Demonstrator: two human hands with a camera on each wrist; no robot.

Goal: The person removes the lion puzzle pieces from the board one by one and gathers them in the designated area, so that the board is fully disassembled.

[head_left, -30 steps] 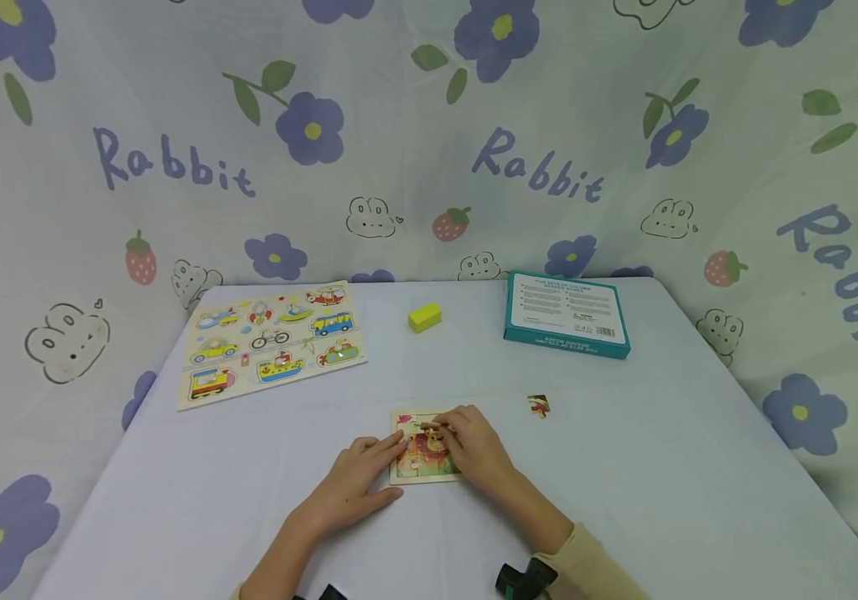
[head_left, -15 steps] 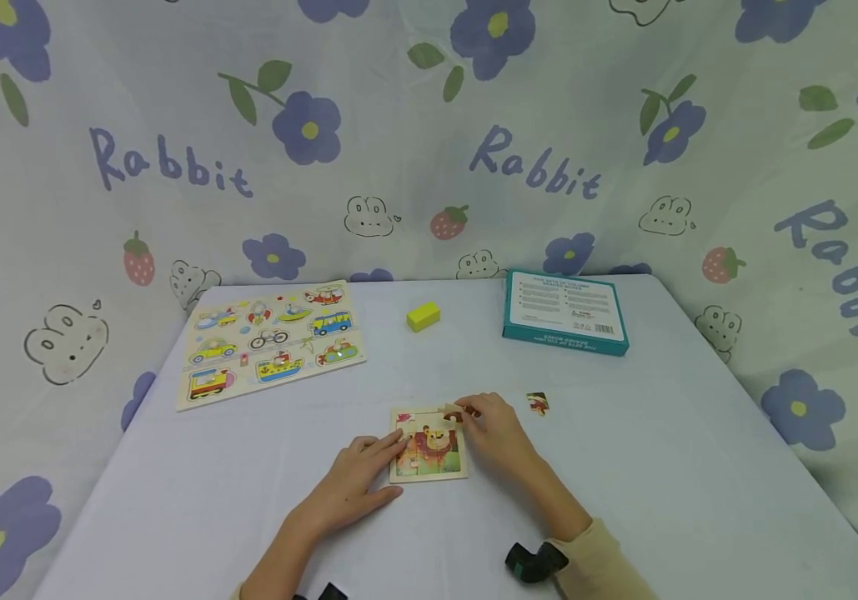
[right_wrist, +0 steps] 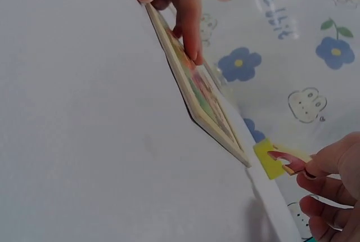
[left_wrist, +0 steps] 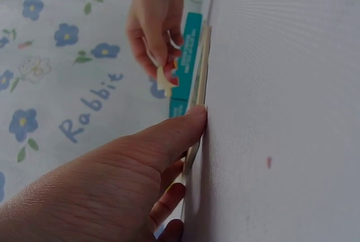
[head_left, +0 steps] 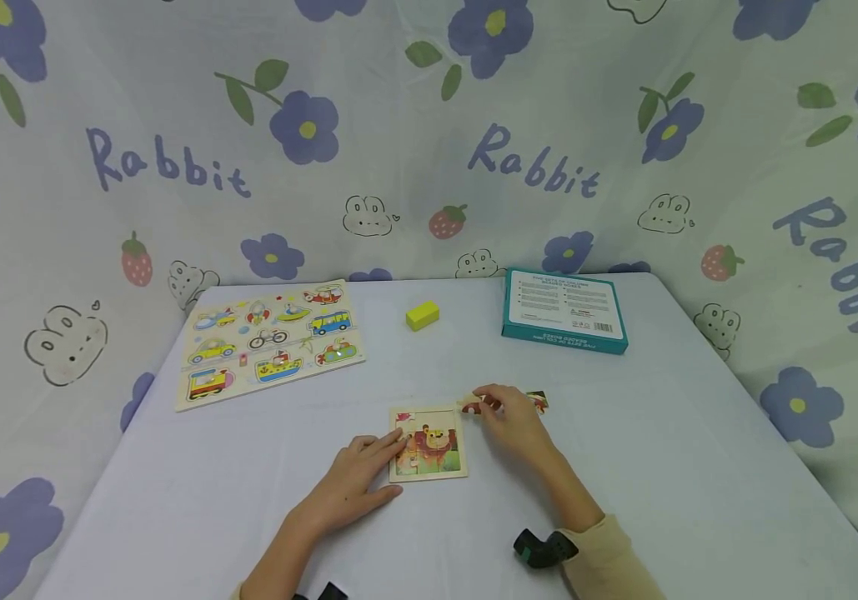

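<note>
On the white table (head_left: 661, 467) lies the small lion puzzle board (head_left: 429, 444), in the middle near the person. The left hand (head_left: 349, 487) lies flat beside it, fingers straight and together, the tips pressing on the board's left edge. The right hand (head_left: 513, 417) is just right of the board's upper corner and pinches one puzzle piece (head_left: 471, 405) between thumb and fingertips, lifted a little above the table

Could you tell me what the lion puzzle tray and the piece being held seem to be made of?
Lion puzzle tray: likely thin wood, pale bare edges, matte printed top. Puzzle piece pinched by the right hand: apparently the same, with a pale edge in the wrist views.
</note>
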